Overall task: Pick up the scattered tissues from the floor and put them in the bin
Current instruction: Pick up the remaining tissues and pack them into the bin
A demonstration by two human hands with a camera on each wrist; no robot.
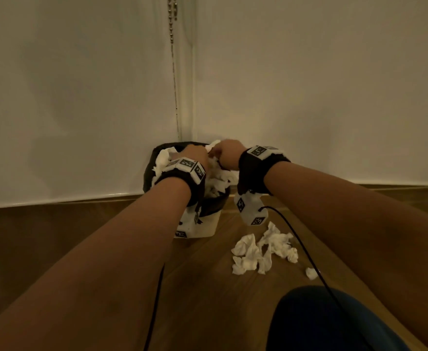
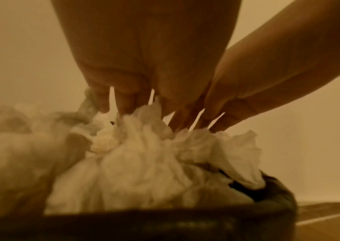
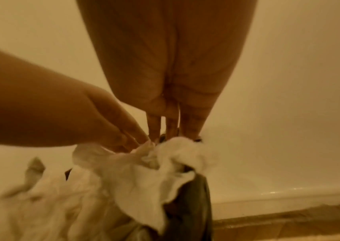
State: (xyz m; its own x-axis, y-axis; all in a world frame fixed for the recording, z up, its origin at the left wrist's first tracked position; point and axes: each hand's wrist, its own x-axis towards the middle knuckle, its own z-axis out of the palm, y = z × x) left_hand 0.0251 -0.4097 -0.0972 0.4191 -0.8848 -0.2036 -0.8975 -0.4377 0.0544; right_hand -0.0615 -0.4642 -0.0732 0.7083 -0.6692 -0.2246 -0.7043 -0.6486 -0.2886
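1. While both arms are stretched toward the corner of the room, the left hand (image 1: 195,155) and the right hand (image 1: 229,154) are seen together over the dark bin (image 1: 149,173), at about 12 o'clock in the head view.
2. The bin is heaped to its rim with white tissues (image 2: 144,163), and some hang over its edge.
3. In the left wrist view, the fingers of the left hand (image 2: 123,104) are extended downward into the top of the heap; they appear to be pressing it rather than curling round it.
4. In the right wrist view, the fingertips of the right hand (image 3: 173,128) are gathered at a tuft of tissue (image 3: 177,146) on the heap and appear to pinch it, though blur leaves this uncertain.
5. A loose pile of tissues (image 1: 266,249) is left on the wooden floor (image 1: 202,287), at about 5 o'clock from the bin, with a small scrap (image 1: 311,273) just beyond it.
6. That pile lies back toward the body, below the right forearm, so the right hand is judged the nearer one for the coming pick-up.
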